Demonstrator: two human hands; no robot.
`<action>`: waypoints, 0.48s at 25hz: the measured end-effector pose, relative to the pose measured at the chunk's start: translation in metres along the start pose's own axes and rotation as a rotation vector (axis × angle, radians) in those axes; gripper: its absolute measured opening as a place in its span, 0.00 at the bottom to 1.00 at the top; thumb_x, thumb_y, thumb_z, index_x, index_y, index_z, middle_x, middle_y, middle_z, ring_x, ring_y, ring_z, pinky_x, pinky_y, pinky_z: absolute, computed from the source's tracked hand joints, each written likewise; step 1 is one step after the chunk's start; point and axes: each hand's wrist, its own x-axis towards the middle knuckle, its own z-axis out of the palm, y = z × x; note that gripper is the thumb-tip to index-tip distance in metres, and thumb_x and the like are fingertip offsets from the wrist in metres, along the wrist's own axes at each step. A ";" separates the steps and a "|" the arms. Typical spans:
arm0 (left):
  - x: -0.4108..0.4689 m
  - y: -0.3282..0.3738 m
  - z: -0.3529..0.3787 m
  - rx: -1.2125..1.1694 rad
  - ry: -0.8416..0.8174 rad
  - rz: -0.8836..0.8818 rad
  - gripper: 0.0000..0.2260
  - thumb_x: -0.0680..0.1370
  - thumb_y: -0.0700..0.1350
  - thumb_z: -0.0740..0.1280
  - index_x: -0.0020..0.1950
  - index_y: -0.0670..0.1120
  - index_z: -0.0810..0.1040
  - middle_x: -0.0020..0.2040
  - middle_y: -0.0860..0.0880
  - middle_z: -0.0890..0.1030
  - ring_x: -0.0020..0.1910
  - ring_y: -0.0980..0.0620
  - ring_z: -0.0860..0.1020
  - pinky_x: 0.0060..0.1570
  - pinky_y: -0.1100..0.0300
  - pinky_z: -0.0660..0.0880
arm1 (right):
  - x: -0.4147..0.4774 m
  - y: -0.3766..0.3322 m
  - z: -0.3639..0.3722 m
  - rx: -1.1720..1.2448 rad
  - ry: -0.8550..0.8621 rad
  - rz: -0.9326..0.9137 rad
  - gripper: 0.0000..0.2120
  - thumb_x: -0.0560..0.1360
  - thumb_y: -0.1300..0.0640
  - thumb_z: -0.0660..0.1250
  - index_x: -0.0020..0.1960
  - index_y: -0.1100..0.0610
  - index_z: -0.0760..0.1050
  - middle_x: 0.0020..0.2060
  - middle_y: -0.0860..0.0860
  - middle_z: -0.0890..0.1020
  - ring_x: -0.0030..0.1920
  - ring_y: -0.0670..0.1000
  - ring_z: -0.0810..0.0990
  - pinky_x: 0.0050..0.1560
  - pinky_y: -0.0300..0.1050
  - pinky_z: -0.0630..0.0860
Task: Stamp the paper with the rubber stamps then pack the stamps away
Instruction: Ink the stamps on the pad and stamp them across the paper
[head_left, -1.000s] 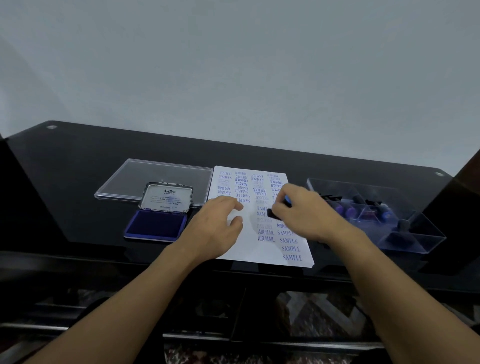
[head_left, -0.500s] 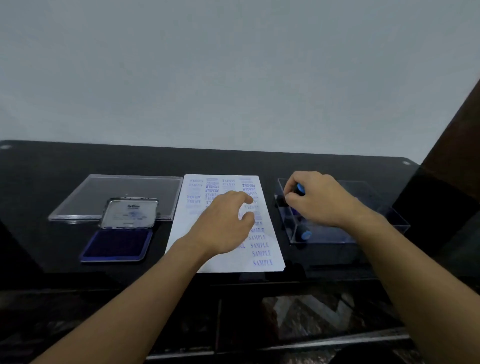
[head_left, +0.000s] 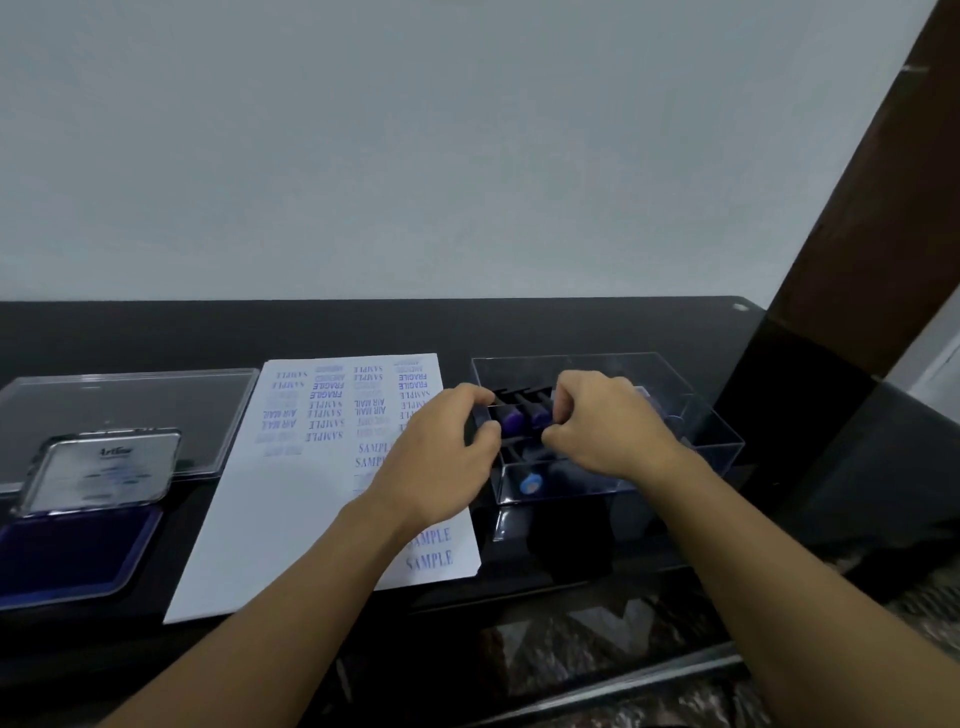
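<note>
Two bare forearms entered from the lower edge. The left hand (head_left: 441, 462) and right hand (head_left: 605, 426) were ungloved, with no ring, watch or bracelet visible. No sleeve reached either wrist.

The left hand (head_left: 441, 462) covers several stamped words on the paper (head_left: 291, 499). The ink pad (head_left: 67, 551) runs off the left edge. Its lid's small print is unreadable.

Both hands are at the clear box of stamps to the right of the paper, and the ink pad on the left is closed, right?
Not quite: the head view shows the ink pad open, lid raised. Both hands, left hand and right hand, are indeed at the clear box, right of the paper.
</note>
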 end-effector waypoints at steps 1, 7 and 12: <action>0.001 -0.001 0.002 -0.010 0.008 -0.007 0.15 0.80 0.50 0.59 0.66 0.53 0.71 0.63 0.59 0.74 0.54 0.65 0.70 0.50 0.70 0.64 | 0.001 0.000 0.005 -0.026 0.004 -0.002 0.07 0.70 0.51 0.70 0.41 0.49 0.72 0.43 0.49 0.81 0.46 0.53 0.79 0.48 0.52 0.78; 0.006 -0.006 0.006 -0.008 0.037 0.000 0.13 0.80 0.49 0.60 0.63 0.54 0.73 0.60 0.60 0.74 0.53 0.65 0.71 0.47 0.73 0.64 | 0.005 -0.004 0.007 -0.066 -0.039 -0.006 0.07 0.72 0.46 0.70 0.47 0.49 0.81 0.44 0.49 0.84 0.49 0.54 0.81 0.53 0.52 0.78; 0.008 -0.004 0.007 0.033 0.056 0.008 0.13 0.79 0.48 0.61 0.63 0.52 0.73 0.60 0.59 0.75 0.55 0.63 0.71 0.49 0.71 0.64 | -0.001 0.006 0.002 0.083 -0.020 -0.064 0.06 0.73 0.50 0.66 0.42 0.49 0.81 0.39 0.46 0.84 0.44 0.49 0.82 0.48 0.50 0.81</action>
